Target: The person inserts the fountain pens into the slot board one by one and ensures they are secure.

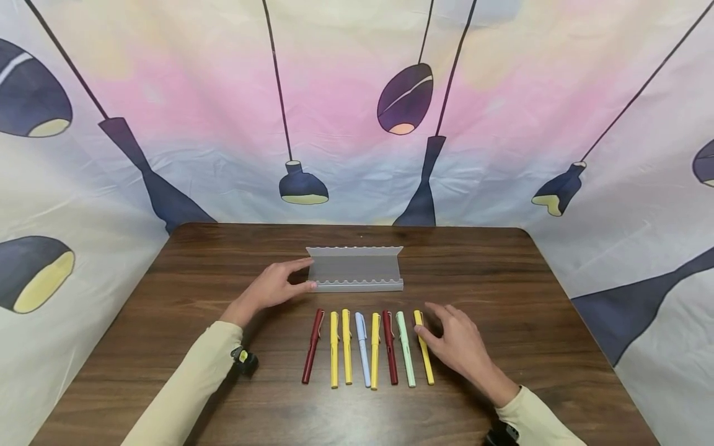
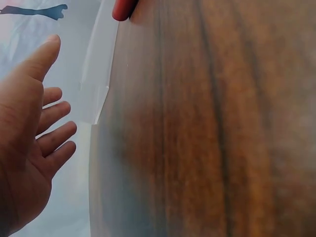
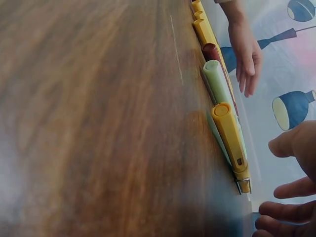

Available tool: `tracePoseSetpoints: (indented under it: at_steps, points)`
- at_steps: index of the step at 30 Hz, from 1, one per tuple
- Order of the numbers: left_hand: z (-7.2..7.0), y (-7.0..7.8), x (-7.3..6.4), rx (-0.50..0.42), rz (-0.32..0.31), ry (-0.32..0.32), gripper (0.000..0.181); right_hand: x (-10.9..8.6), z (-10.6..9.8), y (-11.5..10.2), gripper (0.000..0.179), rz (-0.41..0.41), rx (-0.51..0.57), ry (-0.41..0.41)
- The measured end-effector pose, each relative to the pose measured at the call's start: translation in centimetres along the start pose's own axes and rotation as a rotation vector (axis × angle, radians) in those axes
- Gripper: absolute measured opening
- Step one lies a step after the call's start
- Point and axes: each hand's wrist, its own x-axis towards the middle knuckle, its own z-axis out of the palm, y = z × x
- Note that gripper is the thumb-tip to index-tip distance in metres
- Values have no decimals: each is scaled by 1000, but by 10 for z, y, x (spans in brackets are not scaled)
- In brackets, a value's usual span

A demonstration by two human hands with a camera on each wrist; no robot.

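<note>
My left hand [image 1: 276, 284] is at the left end of a grey pen tray [image 1: 357, 286] with scalloped edges; thumb and forefinger reach to its side, fingers extended. In the left wrist view the left hand [image 2: 34, 128] has its fingers apart, beside the pale tray [image 2: 101, 64]. On the table before the tray lies a row of capped pens. My right hand [image 1: 457, 339] hovers by the rightmost yellow pen [image 1: 425, 353], thumb near its cap and fingers loosely bent. The right wrist view shows that yellow pen [image 3: 229, 133] lying outside the fingers of the right hand [image 3: 296, 187].
Left of that pen the row holds a mint green pen [image 1: 407, 353], two dark red pens, including one at the left end [image 1: 312, 347], a light blue pen [image 1: 362, 350] and several yellow ones. A lamp-patterned cloth [image 1: 357, 124] hangs behind the wooden table [image 1: 223, 244].
</note>
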Motion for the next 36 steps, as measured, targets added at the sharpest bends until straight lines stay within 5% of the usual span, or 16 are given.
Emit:
tracePoseSetpoints:
  at_steps: [10, 36]
  points:
    - [6, -10, 12, -30, -7, -45, 71, 7, 2, -4, 41, 54, 47, -74]
    - [11, -14, 19, -29, -3, -64, 63, 11, 10, -3, 48, 148, 75, -150]
